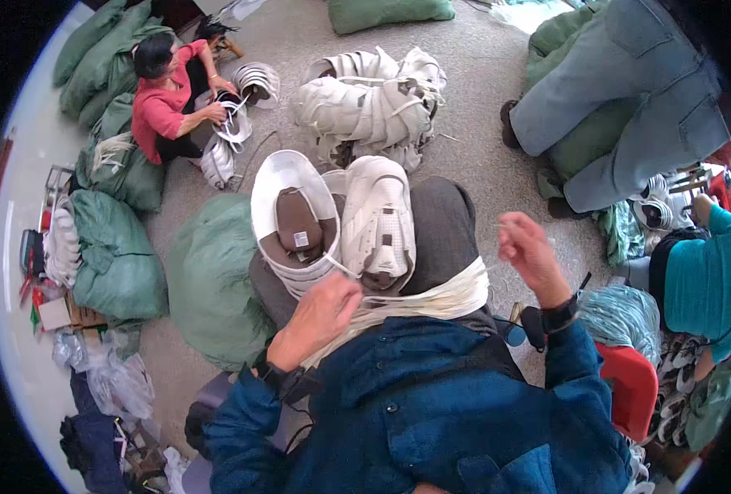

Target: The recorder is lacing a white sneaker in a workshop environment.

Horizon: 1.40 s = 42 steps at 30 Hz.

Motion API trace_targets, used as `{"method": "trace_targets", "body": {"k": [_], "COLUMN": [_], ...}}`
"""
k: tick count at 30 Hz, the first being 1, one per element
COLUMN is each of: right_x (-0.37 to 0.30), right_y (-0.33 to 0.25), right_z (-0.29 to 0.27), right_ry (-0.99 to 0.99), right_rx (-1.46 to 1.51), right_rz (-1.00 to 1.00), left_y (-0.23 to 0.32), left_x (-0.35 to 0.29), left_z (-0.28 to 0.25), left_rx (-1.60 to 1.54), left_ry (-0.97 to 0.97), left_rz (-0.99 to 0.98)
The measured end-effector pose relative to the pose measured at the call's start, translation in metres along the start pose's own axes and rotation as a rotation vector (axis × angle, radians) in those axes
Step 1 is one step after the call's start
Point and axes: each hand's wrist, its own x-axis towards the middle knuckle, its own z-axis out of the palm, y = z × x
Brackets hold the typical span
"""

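On my lap lies a stack of nested white shoe uppers [295, 189] with brown linings, beside a white sneaker upper [378, 202] seen from its toe and tongue. My left hand [322, 317] is closed just below the uppers, its fingers pinched at a thin white shoelace [345, 267] that comes off the stack. Across my thighs stretches a bundle of loose cream-white laces [452, 296], partly under my left hand. My right hand [534, 251] is raised to the right of my knee, fingers curled together; what they pinch is too fine to make out.
A large pile of white uppers [365, 107] sits on the floor ahead. Green sacks [217, 280] stand at my left. Far left, a person in red [163, 115] handles uppers. Someone in jeans [612, 90] stands at right, near a red stool [633, 387] bearing pale-blue laces [621, 321].
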Motion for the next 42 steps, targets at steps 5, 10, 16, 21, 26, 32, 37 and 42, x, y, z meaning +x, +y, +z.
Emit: {"method": "trace_targets", "body": {"k": [5, 10, 16, 21, 26, 32, 37, 42], "right_x": [0.028, 0.064, 0.086, 0.074, 0.075, 0.081, 0.088, 0.092], "right_y": [0.018, 0.038, 0.066, 0.043, 0.042, 0.036, 0.025, 0.022], "right_z": [0.051, 0.075, 0.074, 0.084, 0.088, 0.094, 0.101, 0.113], "right_ry": [-0.102, -0.135, -0.11, -0.19, -0.263, -0.347, -0.363, -0.417], "right_rx": [-0.138, -0.5, -0.64, -0.483, -0.477, -0.722, -1.084, -1.471], "right_rz": [0.153, 0.045, -0.331, -0.02, 0.061, 0.028, -0.258, -0.649], "left_y": [0.022, 0.029, 0.039, 0.023, 0.021, 0.018, 0.018, 0.013], "left_x": [0.088, 0.11, 0.09, 0.083, 0.085, 0.082, 0.079, 0.081], "left_z": [0.028, 0.053, 0.076, 0.069, 0.061, 0.06, 0.066, 0.061], "left_rx": [-0.1, 0.217, 0.05, -0.642, -0.923, -0.851, -0.878, -0.998], "left_ry": [0.166, 0.124, 0.236, 0.177, 0.053, -0.009, 0.05, 0.045], "left_rz": [-0.132, -0.24, -0.142, -0.452, -0.456, -0.437, -0.418, -0.431]}}
